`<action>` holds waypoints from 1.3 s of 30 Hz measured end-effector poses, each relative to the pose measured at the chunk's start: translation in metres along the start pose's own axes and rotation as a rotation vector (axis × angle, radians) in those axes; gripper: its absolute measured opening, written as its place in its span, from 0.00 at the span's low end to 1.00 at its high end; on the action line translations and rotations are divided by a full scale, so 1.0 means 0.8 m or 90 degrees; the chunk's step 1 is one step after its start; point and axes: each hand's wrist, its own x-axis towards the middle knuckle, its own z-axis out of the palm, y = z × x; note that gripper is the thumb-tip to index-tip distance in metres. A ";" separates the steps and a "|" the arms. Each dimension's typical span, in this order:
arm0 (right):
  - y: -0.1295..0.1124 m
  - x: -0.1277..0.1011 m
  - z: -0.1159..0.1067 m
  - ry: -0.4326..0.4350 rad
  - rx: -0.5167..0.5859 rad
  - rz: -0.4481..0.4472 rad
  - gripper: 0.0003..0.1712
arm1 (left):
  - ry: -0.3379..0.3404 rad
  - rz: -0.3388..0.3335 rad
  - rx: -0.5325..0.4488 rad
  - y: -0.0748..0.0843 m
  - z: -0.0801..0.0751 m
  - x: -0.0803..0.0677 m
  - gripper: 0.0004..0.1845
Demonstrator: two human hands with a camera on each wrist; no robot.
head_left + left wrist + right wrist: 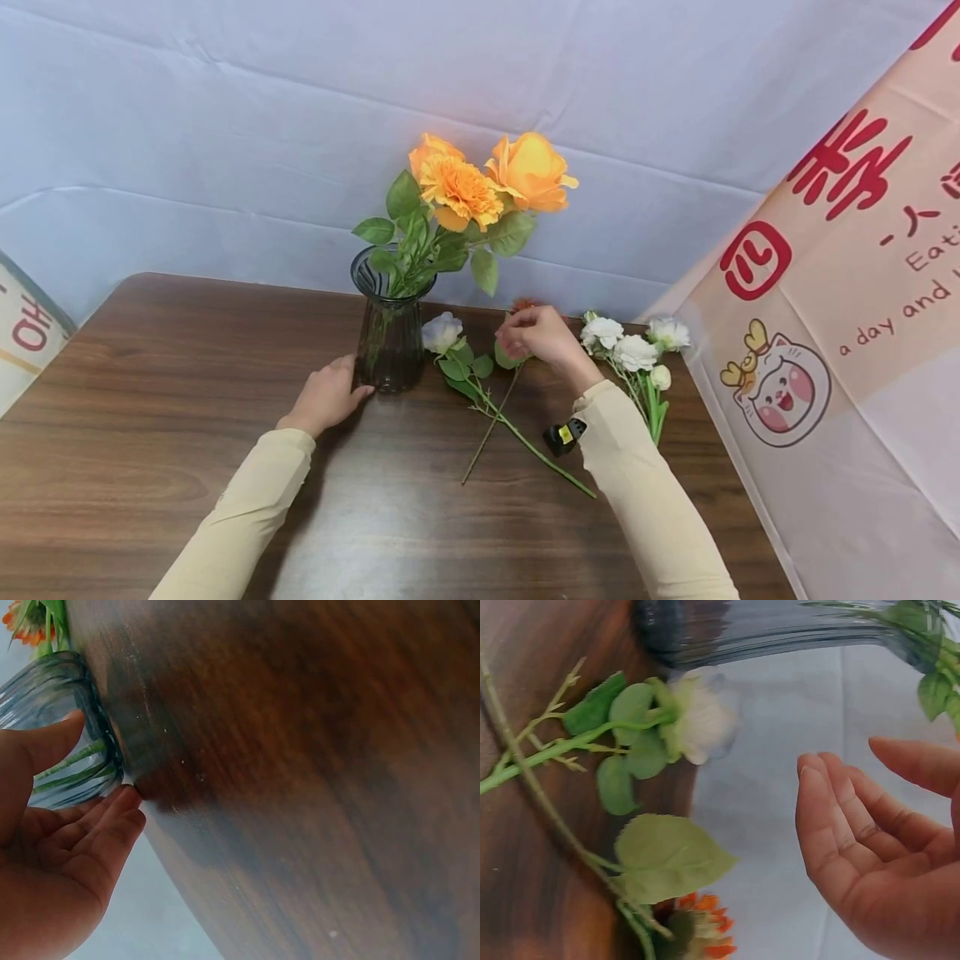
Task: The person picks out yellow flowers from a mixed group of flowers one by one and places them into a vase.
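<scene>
**One hand on the vase, one hand over a flower**

Your left hand [326, 398] rests against the near left side of the dark glass vase [390, 337]. The fingers lie straight and loose along the glass, with the thumb up against it too. They touch it but do not squeeze it. That looks like a way to keep the vase from sliding or tipping, since tall orange flowers [487, 179] already stand in it and make it top heavy.

Your right hand [536, 336] is over the small orange flower [522, 305], which lies on the desk [150, 392] just right of the vase. Its thin stem [491, 425] runs back toward you. From the wrist view, the fingers [840, 825] are spread and a little bent, with nothing between them, so the grip looks open and is not pinching the flower.

A white flower [441, 332] lies between the vase and your right hand, and its green stem crosses the thin one. A bunch of white flowers [633, 350] lies further right, near the printed cloth [840, 333].
</scene>
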 end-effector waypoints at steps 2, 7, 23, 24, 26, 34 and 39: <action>0.009 0.000 0.001 0.001 -0.004 0.009 0.12 | 0.002 0.001 -0.002 0.000 0.000 0.000 0.33; 0.038 0.001 0.002 -0.005 0.007 0.043 0.14 | 0.003 0.003 -0.005 0.000 0.000 0.000 0.33; 0.113 0.005 0.009 0.047 0.017 0.157 0.11 | -0.005 -0.011 -0.009 0.002 -0.002 0.000 0.33; 0.114 0.005 0.010 0.052 0.017 0.164 0.11 | -0.004 -0.011 -0.013 0.002 -0.002 0.000 0.33; 0.116 0.005 0.012 0.061 0.022 0.182 0.11 | -0.002 -0.010 -0.018 0.002 -0.003 -0.001 0.33; 0.131 0.013 0.017 0.084 0.060 0.234 0.08 | 0.007 -0.003 -0.022 0.001 -0.003 -0.002 0.33; 0.137 0.016 0.020 0.090 0.076 0.239 0.07 | -0.002 -0.011 -0.011 -0.001 0.001 0.001 0.33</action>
